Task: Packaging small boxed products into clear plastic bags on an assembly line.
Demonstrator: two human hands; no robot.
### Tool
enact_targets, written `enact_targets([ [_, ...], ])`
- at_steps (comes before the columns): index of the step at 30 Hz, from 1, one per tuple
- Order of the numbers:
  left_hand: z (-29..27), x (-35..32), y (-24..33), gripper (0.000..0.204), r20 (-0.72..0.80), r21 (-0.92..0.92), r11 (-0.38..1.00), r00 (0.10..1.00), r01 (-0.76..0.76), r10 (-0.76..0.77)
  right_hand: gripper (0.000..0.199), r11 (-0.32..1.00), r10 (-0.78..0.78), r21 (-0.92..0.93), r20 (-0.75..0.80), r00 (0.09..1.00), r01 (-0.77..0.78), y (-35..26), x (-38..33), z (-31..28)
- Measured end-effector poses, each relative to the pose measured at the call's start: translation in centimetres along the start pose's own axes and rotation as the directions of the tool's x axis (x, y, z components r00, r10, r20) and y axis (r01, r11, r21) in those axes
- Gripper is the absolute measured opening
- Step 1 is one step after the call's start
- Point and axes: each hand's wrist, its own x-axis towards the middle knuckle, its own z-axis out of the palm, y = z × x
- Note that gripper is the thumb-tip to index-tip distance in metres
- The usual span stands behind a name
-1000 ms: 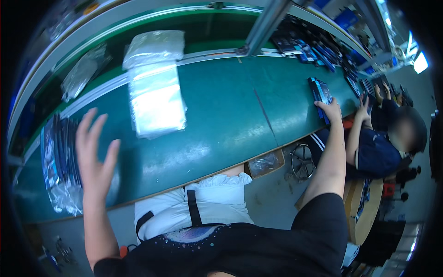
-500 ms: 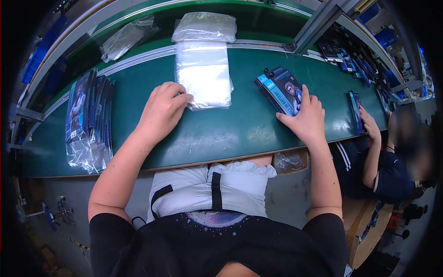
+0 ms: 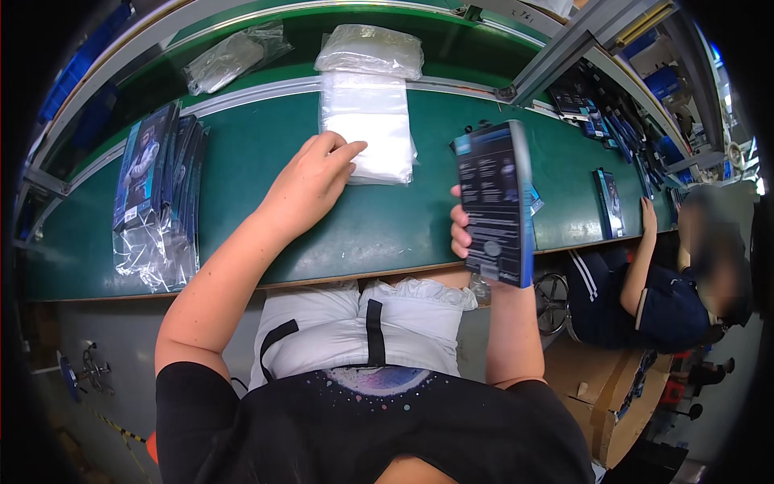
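My right hand point(image 3: 459, 224) grips a dark blue-black printed carton point(image 3: 490, 194), held up off the table with its text-covered face showing. Fingertips show at the carton's left edge; the rest of that hand is mostly hidden behind it. Over the near left part of a stack of clear plastic bags point(image 3: 379, 121) lies my left hand point(image 3: 322, 165), fingers apart, index finger stretched across the top bag. Whether the fingertips press on the plastic I cannot tell. Behind the raised carton, parts of other cartons point(image 3: 535, 200) peek out on the green table point(image 3: 387, 226).
At the left stands a row of bagged cartons point(image 3: 145, 169). A wrapped bundle of bags point(image 3: 371, 50) and a loose plastic packet point(image 3: 230, 64) lie at the back. On the right, a co-worker's hand point(image 3: 647, 216) is beside another carton point(image 3: 610, 202). A metal post point(image 3: 564, 52) rises behind.
My right hand has lifted a carton off the table, drawn it nearer and turned its text side up. My left hand has shifted right and up over the bags.
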Motion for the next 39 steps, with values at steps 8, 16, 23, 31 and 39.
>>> enact_targets([
  [8, 0.8, -0.7, -1.7, 0.017, -0.032, -0.041, 0.999, 0.999, -0.031, 0.029, 0.063, 0.961, 0.178, -0.203, -0.07, 0.981, -0.189, 2.9, 1.5, 4.6],
  [16, -0.7, -0.6, -1.2, 0.015, 0.16, -0.211, 0.921, 0.941, 0.327, -0.297, 0.057, 0.955, 0.224, -0.191, -0.045, 0.974, -0.229, 3.4, 4.7, 4.5],
  [23, -1.2, -0.7, -1.4, 0.018, 0.33, -0.424, 0.622, 0.752, 0.658, -0.571, 0.05, 0.899, 0.15, -0.386, -0.175, 0.973, -0.208, 2.1, 3.6, 4.2],
  [31, -1.2, -0.4, 0.5, 0.021, 0.205, -0.19, 0.895, 0.908, 0.403, -0.365, 0.051, 0.824, -0.144, -0.565, -0.282, 0.948, -0.043, 4.2, 3.7, 4.4],
  [39, -1.3, -1.9, 1.8, 0.023, -0.143, 0.06, 0.997, 0.989, -0.041, 0.049, 0.038, 0.888, -0.087, -0.449, -0.367, 0.926, -0.095, 4.0, 4.0, 4.0],
])
